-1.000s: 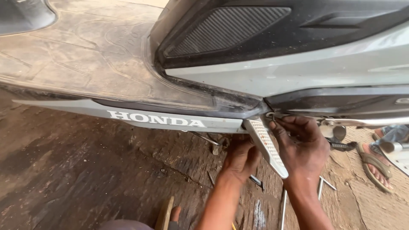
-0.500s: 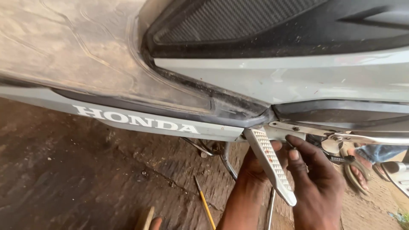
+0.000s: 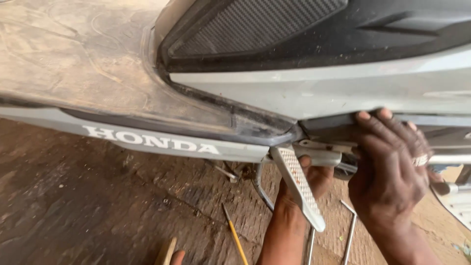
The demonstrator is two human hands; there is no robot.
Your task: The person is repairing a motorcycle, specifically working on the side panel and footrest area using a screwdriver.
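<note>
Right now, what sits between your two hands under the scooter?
In the head view, the folded-out silver footrest and its bracket lie between them: the left hand reaches up behind the footrest, while the right hand presses the grey side panel edge.

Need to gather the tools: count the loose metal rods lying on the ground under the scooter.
2 in view: one rod beside the left forearm below the footrest, one bent-ended rod by the right wrist. Others may lie hidden behind the arms.
</note>
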